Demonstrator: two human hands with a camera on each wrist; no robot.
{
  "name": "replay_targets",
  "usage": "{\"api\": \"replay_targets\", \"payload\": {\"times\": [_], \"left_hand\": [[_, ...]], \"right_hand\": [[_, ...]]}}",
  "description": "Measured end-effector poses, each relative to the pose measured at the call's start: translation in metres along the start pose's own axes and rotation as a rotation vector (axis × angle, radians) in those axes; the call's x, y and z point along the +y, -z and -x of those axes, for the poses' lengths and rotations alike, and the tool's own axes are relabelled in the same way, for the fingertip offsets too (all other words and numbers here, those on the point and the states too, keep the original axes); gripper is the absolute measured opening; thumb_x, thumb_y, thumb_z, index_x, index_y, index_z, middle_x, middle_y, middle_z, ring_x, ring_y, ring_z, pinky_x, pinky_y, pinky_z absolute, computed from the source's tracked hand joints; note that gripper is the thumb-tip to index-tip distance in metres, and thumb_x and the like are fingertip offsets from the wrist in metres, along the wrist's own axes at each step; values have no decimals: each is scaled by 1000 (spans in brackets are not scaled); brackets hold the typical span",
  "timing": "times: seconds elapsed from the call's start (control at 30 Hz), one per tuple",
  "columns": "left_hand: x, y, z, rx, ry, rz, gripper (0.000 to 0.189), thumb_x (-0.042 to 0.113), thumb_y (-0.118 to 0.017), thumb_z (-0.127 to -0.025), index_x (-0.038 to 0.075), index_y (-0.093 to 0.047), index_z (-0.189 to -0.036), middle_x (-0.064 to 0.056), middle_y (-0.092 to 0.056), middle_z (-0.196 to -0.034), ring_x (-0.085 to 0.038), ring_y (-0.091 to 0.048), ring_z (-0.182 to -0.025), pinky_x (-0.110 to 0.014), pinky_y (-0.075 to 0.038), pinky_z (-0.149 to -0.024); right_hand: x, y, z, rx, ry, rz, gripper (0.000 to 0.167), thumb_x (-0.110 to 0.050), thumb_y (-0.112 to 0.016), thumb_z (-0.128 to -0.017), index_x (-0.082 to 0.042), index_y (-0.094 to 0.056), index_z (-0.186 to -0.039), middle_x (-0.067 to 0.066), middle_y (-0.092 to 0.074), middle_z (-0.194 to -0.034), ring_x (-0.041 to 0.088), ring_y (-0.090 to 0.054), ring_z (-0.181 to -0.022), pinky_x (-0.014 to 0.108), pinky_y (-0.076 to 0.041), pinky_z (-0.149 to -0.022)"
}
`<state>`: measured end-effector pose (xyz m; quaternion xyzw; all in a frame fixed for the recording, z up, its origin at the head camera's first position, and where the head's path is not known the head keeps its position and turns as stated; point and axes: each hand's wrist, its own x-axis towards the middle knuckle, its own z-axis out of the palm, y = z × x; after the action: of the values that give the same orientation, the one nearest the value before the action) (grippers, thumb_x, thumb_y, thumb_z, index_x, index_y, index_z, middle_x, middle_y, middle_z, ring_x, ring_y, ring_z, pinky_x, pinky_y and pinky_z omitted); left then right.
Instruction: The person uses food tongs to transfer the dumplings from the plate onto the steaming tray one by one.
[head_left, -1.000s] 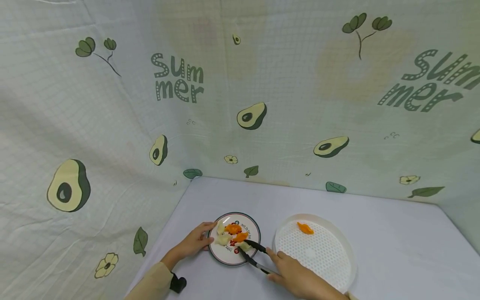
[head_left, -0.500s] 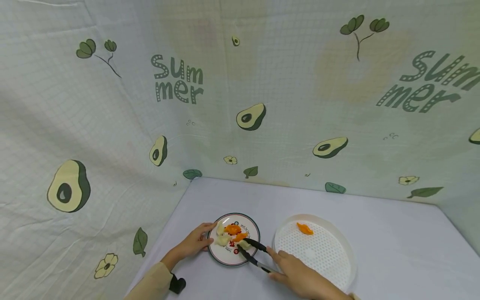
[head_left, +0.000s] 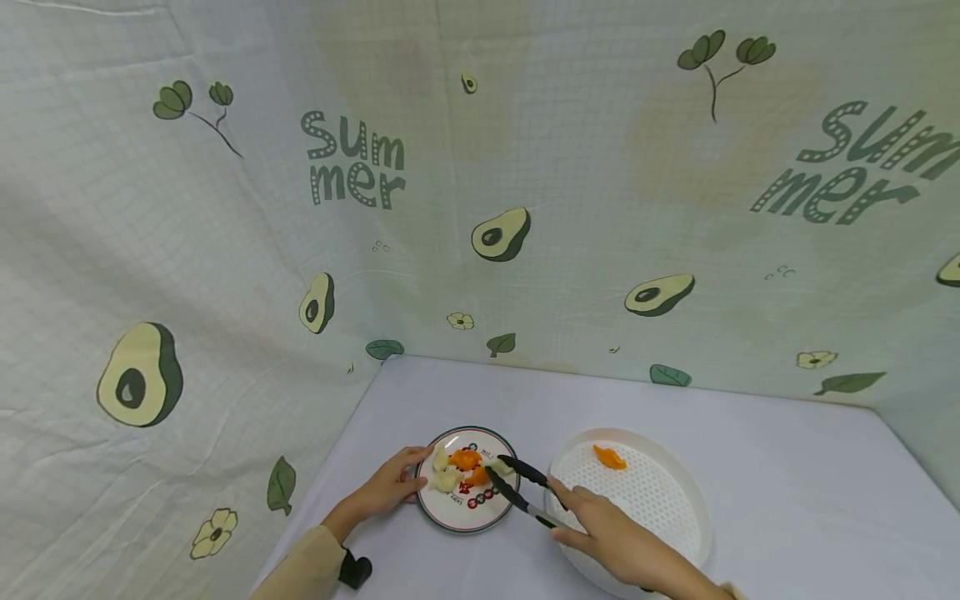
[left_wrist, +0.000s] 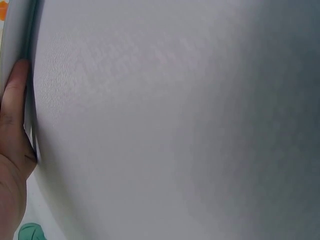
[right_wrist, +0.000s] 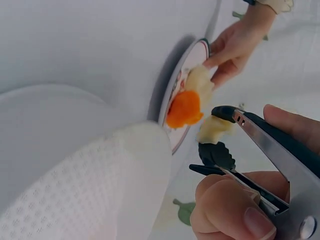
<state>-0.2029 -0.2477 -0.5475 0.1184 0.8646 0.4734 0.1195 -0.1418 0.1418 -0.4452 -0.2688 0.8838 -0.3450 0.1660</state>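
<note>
My right hand [head_left: 611, 533] grips black-tipped metal tongs [right_wrist: 272, 155]. Their tips are on either side of a pale dumpling [right_wrist: 212, 130], which overlaps the right part of the plate in the head view. The round plate [head_left: 462, 522] has a dark rim and red print. On it lie orange dumplings [head_left: 465, 459] and pale dumplings [head_left: 447, 481]. With thumb and fingers, my left hand [head_left: 390, 481] holds the plate's left rim; in the left wrist view a finger lies along that rim.
To the right of the plate stands a round white tray [head_left: 701, 508] with a dotted base, bearing one orange dumpling [head_left: 610, 457] near its far edge. A printed cloth [head_left: 570, 167] hangs behind and to the left of the white table [head_left: 795, 492].
My right hand and the tongs have moved right and away from me, taking the pale dumpling from the plate's near right part. My left hand stays on the rim.
</note>
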Motion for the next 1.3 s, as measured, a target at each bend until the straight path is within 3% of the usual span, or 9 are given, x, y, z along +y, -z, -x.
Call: {"api": "replay_targets", "payload": {"times": [0.23, 0.47, 0.77, 1.2, 1.3], "left_hand": [[1, -1, 0, 0, -26, 6, 58, 10, -62, -99, 3, -38, -152, -24, -38, -147, -11, -48, -67, -23, -53, -62], [3, -1, 0, -1, -17, 0, 59, 11, -62, -99, 3, -38, -153, -23, -38, -148, -11, -48, -68, -24, -54, -64], [1, 0, -3, -3, -14, 6, 58, 13, -63, -99, 2, -39, -152, -21, -38, -148, -11, -48, -68, -24, -55, -64], [3, 0, 1, -4, -15, -22, 59, 14, -63, -99, 2, -40, -151, -24, -40, -147, -10, -47, -65, -23, -50, -60], [3, 2, 2, -7, -14, -8, 59, 13, -63, -99, 2, -39, -152, -24, -39, -148, -11, -48, -66, -24, -52, -61]], "right_hand": [[10, 17, 12, 92, 44, 25, 79, -50, -56, -98, 4, -35, -151, 32, -46, -142, 50, -40, -132, 66, -34, -102], [24, 34, 24, 123, 40, 6, 79, -46, -56, -100, 7, -31, -152, 34, -40, -146, 52, -39, -132, 67, -36, -100], [46, 42, 39, 143, -11, 41, 77, -39, -59, -100, 12, -30, -150, 34, -51, -132, 51, -48, -123, 65, -42, -94], [69, 38, 46, 104, -153, -33, 79, -36, -64, -96, 10, -30, -151, 41, -40, -141, 59, -34, -130, 71, -34, -99], [72, 35, 45, 103, -149, -23, 77, -33, -65, -97, 12, -30, -150, 41, -41, -139, 60, -35, -129, 71, -34, -98]]}}
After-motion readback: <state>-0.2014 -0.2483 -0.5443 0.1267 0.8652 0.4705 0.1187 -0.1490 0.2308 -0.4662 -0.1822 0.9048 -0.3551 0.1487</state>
